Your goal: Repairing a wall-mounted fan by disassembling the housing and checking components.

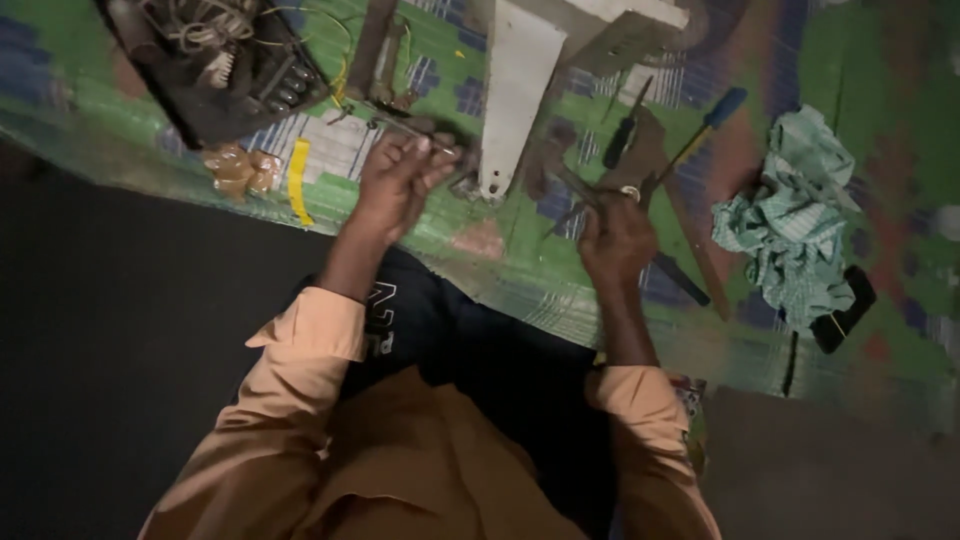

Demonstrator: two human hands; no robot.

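white label (335, 150): a pale rectangular printed sheet lying flat on the green patterned mat (120, 120), just below the dark wired device (215, 60)
yellow strip (297, 180): narrow, bright yellow, running down the label's left edge, away from the device
clear wrapper (238, 168): small crinkled packet with brownish contents, left of the yellow strip, below the device
screens, signs: none visible

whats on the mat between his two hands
In the head view, a white metal bracket lies on the mat between the left hand and the right hand, beside small dark metal parts.
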